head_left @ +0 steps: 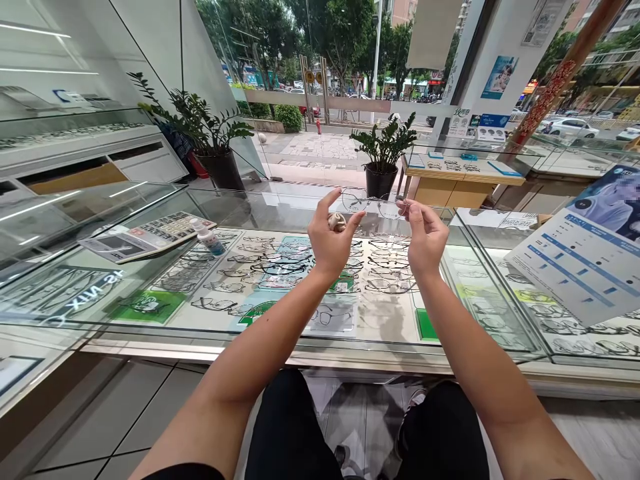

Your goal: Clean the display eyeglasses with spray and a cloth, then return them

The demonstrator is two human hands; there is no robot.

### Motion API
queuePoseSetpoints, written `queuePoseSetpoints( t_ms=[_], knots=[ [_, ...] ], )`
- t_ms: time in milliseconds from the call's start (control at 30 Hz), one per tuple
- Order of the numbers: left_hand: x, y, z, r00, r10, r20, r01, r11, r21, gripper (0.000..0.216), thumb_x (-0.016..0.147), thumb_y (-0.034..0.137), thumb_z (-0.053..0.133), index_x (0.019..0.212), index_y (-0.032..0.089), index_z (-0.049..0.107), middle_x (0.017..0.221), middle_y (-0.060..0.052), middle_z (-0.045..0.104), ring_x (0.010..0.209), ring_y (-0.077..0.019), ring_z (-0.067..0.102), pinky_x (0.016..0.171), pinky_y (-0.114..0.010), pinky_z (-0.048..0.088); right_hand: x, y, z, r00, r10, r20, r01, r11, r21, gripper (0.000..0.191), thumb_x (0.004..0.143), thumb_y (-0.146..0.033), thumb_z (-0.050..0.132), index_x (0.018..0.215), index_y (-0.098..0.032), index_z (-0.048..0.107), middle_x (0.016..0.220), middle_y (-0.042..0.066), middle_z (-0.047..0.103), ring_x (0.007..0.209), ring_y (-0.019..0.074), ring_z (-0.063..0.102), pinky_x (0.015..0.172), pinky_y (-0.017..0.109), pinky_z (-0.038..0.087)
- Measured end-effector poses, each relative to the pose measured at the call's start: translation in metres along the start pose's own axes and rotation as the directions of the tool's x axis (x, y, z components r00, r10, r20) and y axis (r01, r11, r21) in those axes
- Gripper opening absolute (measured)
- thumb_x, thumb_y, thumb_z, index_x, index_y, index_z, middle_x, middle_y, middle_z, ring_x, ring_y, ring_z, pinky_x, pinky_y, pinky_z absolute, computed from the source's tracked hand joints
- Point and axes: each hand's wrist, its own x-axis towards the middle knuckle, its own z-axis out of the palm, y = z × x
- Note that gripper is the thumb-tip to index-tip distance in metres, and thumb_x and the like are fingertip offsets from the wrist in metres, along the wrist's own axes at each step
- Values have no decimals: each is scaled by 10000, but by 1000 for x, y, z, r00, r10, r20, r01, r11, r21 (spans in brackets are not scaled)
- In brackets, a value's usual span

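1. Head view: I hold one pair of thin-rimmed glasses (373,203) up in front of me, above the glass display counter (280,213), between my two raised hands.
2. My left hand (331,240) pinches the left end of the frame between thumb and forefinger, and its other fingers curl around one small crumpled cloth (337,222) in the palm.
3. My right hand (425,239) pinches the right end of the frame with its fingertips, the remaining fingers loosely bent.
4. The counter is a glass case; inside it lie many spectacle frames (280,267) in rows, too many and too small for me to count, on white trays with green cards between them.
5. On the counter top to the left lie one calculator (173,228) and one small spray bottle (209,238) just beside it, touching or nearly so.
6. A printed price sheet (575,263) rests on the glass at the right.
7. Two potted plants stand on the floor beyond the counter: a larger one (200,127) far left, a smaller one (384,147) straight behind the glasses.
8. My two knees in black trousers (290,433) show near the bottom edge.
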Motion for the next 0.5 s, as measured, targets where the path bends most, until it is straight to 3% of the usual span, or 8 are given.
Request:
queuePoseSetpoints(
  t_ms=[233, 500],
  knots=[
    [-1, -3, 1, 1000, -22, 11, 23, 997, -76, 715, 905, 763, 876, 1431, 304, 724, 1094, -55, 782, 598, -83, 434, 580, -305, 395, 5, 3, -1, 991, 132, 27, -135, 982, 130, 381, 982, -612, 795, 1088, -252, 864, 1089, 86, 911, 988, 245, 849, 1006, 483, 688],
    [-1, -4, 2, 1000, -23, -17, 21, 995, -102, 695, 878, 719, 929, 1410, 307, 756, 1118, -54, 803, 603, -87, 460, 585, -310, 407, 7, 8, -1, 982, 183, 52, -190, 964, 185, 395, 946, -635, 829, 1077, -263, 864, 1099, 77, 912, 1010, 242, 848, 1024, 486, 682]
  ],
)
